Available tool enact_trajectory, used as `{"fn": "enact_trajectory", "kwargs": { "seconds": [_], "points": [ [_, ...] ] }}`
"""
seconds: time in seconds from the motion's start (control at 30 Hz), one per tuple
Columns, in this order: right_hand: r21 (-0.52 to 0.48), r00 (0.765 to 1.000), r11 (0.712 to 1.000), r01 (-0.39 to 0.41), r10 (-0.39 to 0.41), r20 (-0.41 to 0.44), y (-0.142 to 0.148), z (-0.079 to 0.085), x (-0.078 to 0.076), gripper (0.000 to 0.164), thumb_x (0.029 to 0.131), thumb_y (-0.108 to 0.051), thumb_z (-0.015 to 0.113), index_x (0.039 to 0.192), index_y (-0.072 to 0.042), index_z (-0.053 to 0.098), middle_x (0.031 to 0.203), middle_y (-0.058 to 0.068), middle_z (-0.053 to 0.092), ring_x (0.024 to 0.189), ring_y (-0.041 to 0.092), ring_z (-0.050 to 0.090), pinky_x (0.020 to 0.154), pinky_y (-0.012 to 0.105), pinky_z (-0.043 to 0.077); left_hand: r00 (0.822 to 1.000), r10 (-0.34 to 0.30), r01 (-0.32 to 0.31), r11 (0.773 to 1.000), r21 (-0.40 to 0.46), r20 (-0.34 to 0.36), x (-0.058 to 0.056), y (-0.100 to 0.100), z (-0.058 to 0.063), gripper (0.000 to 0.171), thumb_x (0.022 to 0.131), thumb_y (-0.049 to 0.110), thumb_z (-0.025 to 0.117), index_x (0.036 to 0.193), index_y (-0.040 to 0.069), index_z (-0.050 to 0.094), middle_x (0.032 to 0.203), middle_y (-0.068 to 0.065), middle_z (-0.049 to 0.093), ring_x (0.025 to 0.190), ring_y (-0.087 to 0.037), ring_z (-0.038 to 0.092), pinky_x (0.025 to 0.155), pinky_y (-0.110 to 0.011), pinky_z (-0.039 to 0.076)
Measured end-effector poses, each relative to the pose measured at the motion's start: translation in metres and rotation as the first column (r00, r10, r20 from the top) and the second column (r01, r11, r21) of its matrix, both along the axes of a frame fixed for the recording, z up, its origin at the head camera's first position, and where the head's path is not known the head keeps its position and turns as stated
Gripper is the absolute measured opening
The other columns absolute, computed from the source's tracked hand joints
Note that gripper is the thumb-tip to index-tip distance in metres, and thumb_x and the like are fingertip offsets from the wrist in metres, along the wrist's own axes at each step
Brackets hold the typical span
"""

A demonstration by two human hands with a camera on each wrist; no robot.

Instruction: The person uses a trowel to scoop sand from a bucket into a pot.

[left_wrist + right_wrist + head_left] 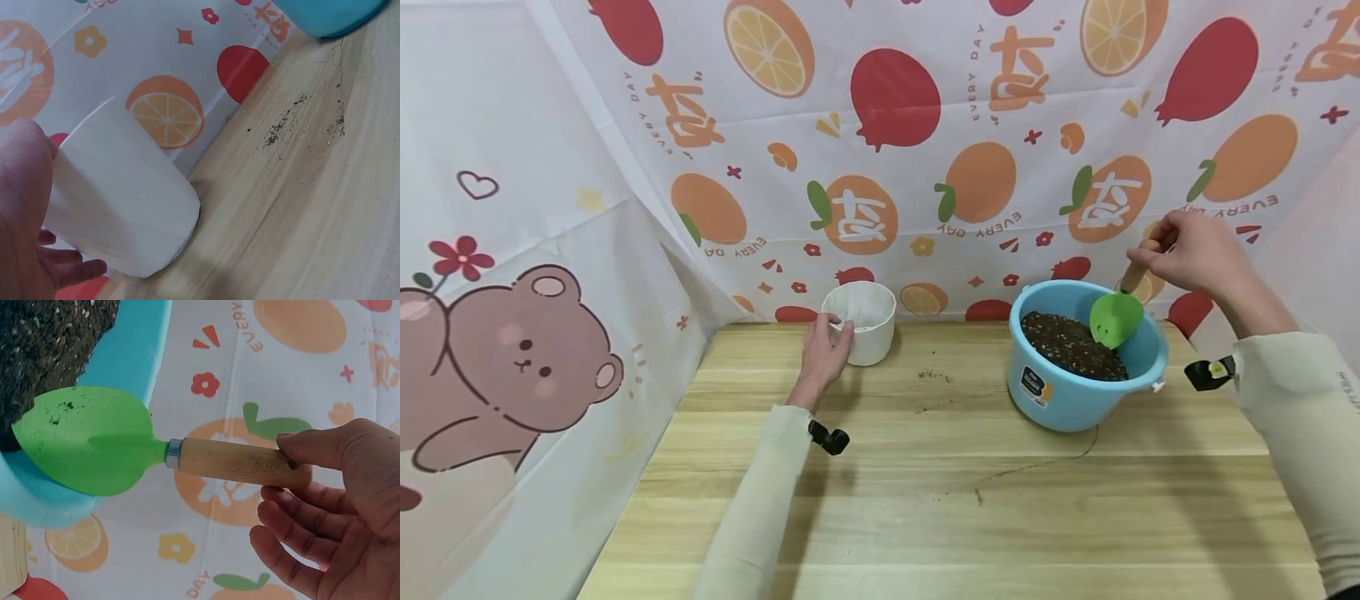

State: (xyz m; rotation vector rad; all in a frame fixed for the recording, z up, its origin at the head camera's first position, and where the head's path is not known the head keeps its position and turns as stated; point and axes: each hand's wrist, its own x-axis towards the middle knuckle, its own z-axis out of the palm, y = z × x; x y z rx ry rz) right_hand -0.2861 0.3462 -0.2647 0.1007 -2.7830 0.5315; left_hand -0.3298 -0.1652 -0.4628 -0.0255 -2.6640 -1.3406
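Note:
My left hand (825, 357) holds a white plant pot (874, 342) by its left side near the rim. In the left wrist view the thumb lies at the rim and the other fingers bend along the wall. Between thumb and fingertips, my right hand (340, 494) pinches the wooden handle end of a green trowel (94, 440). The trowel slants down into a light blue bucket (1056, 406), its blade tip at the dark soil (1070, 346). Soil lies heaped toward the bucket's left side, and a few specks stick to the blade.
Both pot and bucket stand at the back of a wooden table (887, 517), close to a fruit-printed cloth (917, 192). Soil crumbs (278, 128) are scattered on the wood between them. A bear-printed cloth (490, 208) hangs along the left.

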Motion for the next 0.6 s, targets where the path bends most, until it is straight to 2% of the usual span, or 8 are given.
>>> {"fn": "enact_trajectory", "kwargs": {
  "seconds": [0.13,0.37,0.5,0.6],
  "points": [
    [-0.025,1.000,0.999,0.030,-0.030,0.004,0.007,0.001,0.003,0.043,0.090,-0.035,0.075,0.099,0.005,0.064,0.086,0.022,0.064,0.074,0.031,0.055,0.050,0.031,0.043,1.000,-0.010,0.010,1.000,0.022,-0.015,0.001,-0.002,-0.001,0.046,0.104,0.048,0.047,0.129,0.009,0.044,0.151,-0.019,0.039,0.136,-0.036,0.041,0.113,-0.058,0.037],
    [-0.060,0.998,0.997,0.050,-0.047,0.049,0.017,-0.003,0.006,0.046,0.091,-0.041,0.073,0.093,0.005,0.070,0.068,0.009,0.063,0.065,0.025,0.051,0.048,0.031,0.040,0.999,-0.024,0.026,0.999,0.040,-0.044,0.001,-0.005,-0.001,0.041,0.104,0.048,0.050,0.121,0.011,0.045,0.148,-0.019,0.039,0.136,-0.035,0.041,0.111,-0.058,0.040],
    [-0.067,0.995,0.995,0.069,-0.064,0.076,0.025,-0.004,0.008,0.048,0.091,-0.042,0.073,0.092,0.006,0.070,0.066,0.007,0.061,0.062,0.023,0.050,0.048,0.032,0.040,0.997,-0.052,0.054,0.998,0.044,-0.050,0.001,-0.005,-0.001,0.042,0.103,0.050,0.051,0.116,0.011,0.046,0.146,-0.019,0.039,0.138,-0.034,0.039,0.110,-0.057,0.043],
    [-0.090,0.993,0.993,0.074,-0.066,0.095,0.029,-0.005,0.009,0.050,0.091,-0.043,0.073,0.094,0.007,0.069,0.070,0.011,0.064,0.060,0.020,0.055,0.048,0.031,0.045,0.997,-0.057,0.059,0.997,0.044,-0.051,0.001,-0.005,-0.001,0.041,0.103,0.050,0.052,0.113,0.011,0.046,0.146,-0.020,0.038,0.139,-0.034,0.039,0.110,-0.056,0.046]
  ]
}}
